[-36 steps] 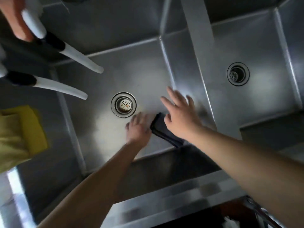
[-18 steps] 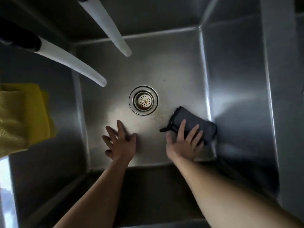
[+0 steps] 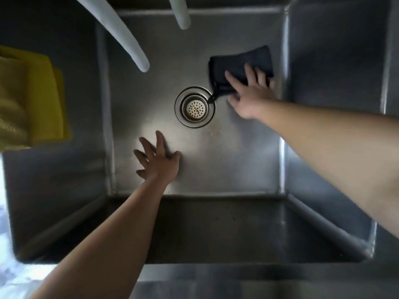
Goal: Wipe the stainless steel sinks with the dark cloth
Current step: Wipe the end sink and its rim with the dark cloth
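The dark cloth lies on the sink floor near the far right corner, under the spread fingers of the right hand, just beyond the drain. The left hand rests flat, fingers splayed, nearer.

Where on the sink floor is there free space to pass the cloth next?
Free: the near right floor, between the drain, the left hand and the right wall; also the far left strip beneath the white hoses. Crowded: the far right corner, where the right hand presses the dark cloth.
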